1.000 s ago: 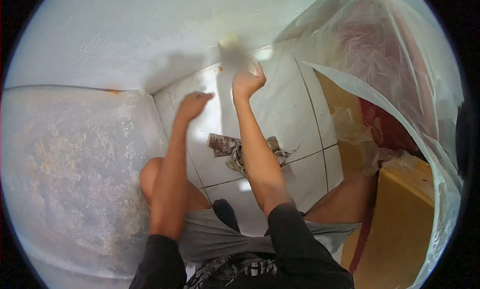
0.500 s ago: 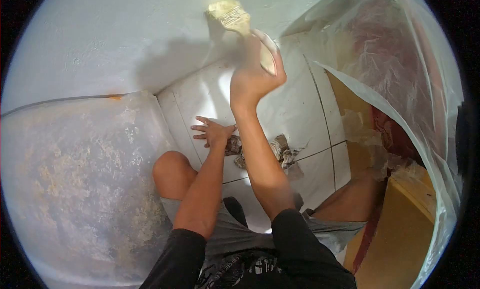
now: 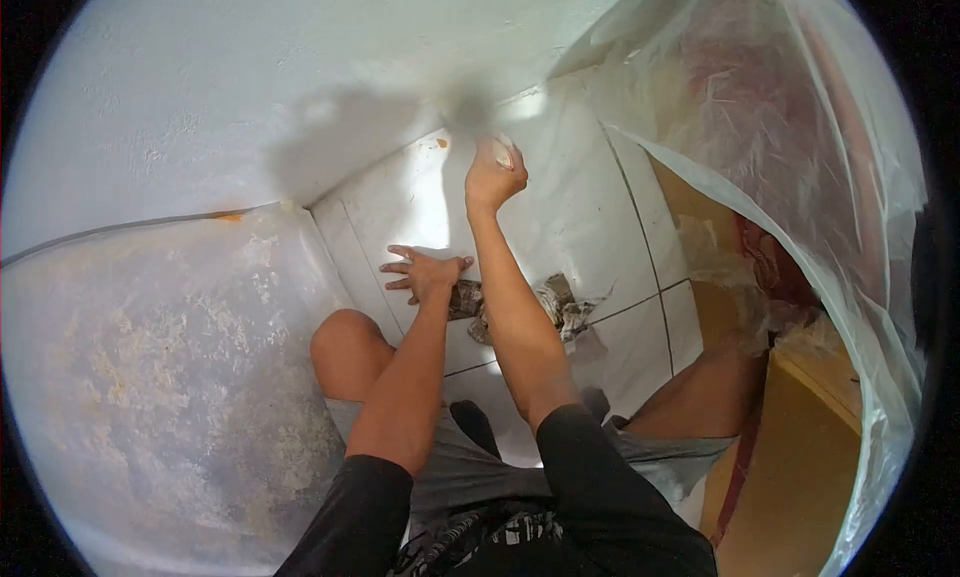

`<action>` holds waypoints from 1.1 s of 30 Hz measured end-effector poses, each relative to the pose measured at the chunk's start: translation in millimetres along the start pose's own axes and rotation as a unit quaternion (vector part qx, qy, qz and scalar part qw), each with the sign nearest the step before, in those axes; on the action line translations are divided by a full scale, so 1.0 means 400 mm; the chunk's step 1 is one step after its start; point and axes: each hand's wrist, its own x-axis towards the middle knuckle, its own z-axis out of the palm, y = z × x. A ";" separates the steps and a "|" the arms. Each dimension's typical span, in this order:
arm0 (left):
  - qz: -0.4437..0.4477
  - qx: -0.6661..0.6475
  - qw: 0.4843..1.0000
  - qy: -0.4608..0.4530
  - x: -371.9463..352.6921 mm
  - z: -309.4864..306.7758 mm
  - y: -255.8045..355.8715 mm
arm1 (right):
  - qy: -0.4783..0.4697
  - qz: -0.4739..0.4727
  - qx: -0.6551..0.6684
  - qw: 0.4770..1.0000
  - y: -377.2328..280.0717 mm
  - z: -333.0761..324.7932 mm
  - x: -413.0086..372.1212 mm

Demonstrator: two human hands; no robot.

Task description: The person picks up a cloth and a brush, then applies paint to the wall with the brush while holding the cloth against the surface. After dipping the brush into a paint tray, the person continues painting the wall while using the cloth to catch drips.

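While the left hand [image 3: 430, 275] lay fingers apart on the tiled floor [image 3: 575, 212], the right hand [image 3: 495, 187] was clamped on the brush [image 3: 504, 156], near the wall's [image 3: 230, 87] foot (far end blurred). Good control called for a braced palm and light, even pressure.

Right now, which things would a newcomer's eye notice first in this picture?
Probably the right hand, closed around a pale-handled tool near the wall, its far end blurred. Next, the left hand, fingers spread over white tiles beside crumpled, dirty material. At the picture's right, a large translucent plastic sheet hangs by brown cardboard.
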 end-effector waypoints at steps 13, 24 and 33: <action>0.012 -0.012 1.000 0.000 -0.003 -0.004 -0.004 | -0.078 -0.031 0.345 0.935 -0.416 -0.048 -0.028; 0.004 0.023 1.000 0.007 -0.010 -0.006 0.004 | -0.048 -0.001 -0.027 0.998 0.004 -0.007 0.021; 0.001 0.003 1.000 -0.006 -0.006 -0.005 -0.001 | -0.098 0.021 0.238 0.966 -0.387 -0.058 0.019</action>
